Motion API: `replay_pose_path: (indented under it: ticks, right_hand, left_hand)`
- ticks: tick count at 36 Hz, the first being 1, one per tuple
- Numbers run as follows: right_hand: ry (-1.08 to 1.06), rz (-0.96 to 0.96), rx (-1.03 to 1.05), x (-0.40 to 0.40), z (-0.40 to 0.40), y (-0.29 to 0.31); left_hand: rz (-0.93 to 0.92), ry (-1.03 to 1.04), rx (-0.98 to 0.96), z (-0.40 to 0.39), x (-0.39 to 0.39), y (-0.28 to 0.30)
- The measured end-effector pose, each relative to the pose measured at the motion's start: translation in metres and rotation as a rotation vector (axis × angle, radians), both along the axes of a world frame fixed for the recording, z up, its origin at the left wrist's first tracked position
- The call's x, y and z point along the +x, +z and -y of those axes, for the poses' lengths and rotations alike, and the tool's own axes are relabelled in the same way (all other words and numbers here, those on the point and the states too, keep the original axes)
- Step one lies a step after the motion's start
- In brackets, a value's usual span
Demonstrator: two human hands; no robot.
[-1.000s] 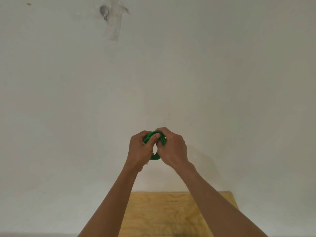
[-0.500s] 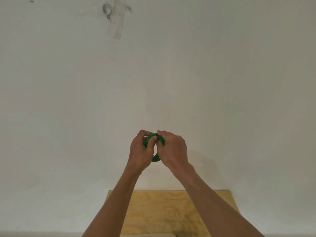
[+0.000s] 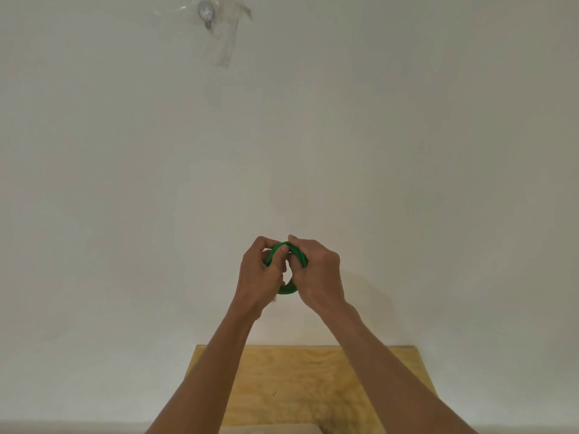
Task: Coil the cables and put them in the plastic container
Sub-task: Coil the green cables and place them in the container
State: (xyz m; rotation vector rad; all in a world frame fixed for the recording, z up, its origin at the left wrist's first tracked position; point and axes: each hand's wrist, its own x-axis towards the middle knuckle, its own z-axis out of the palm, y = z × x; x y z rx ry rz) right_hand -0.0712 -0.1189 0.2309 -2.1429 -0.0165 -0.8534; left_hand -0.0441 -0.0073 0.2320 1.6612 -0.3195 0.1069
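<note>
A green cable [image 3: 287, 288] is wound into a small coil and held up in front of the white wall. My left hand [image 3: 258, 277] grips the coil's left side, thumb pressed on its top. My right hand [image 3: 316, 270] grips the right side, fingers curled over the strands. Only the top arc and the bottom arc of the coil show between my hands. The plastic container is not in view.
A plywood table top [image 3: 313, 380] lies below my forearms, its far edge against the white wall. A pale object [image 3: 272, 430] peeks in at the bottom edge. High on the wall is a small metal hook [image 3: 206, 14] with clear tape.
Both hands stay clamped on the green coil. The left thumb has shifted slightly over the coil's top, and the view has tilted down a little, showing more table.
</note>
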Motion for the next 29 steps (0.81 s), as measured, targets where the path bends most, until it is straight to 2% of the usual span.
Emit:
replay_pose_path:
  ticks: [6, 8, 17, 23, 29]
  right_hand:
    - [0.054, -0.162, 0.312, -0.001, 0.012, 0.007]
    - [0.087, -0.177, 0.359, -0.001, 0.015, 0.007]
    - [0.121, -0.173, 0.214, 0.0, 0.015, 0.002]
    - [0.168, -0.117, 0.25, 0.0, 0.015, -0.003]
    - [0.206, -0.104, 0.381, -0.002, 0.01, -0.012]
  left_hand:
    - [-0.003, -0.01, 0.01, -0.003, 0.001, -0.002]
    - [-0.01, -0.031, 0.004, -0.005, 0.002, -0.002]
    - [-0.043, -0.085, -0.036, -0.013, 0.004, -0.004]
    - [-0.086, -0.105, -0.124, -0.018, 0.003, -0.003]
    - [-0.113, -0.136, -0.151, -0.025, 0.002, -0.002]
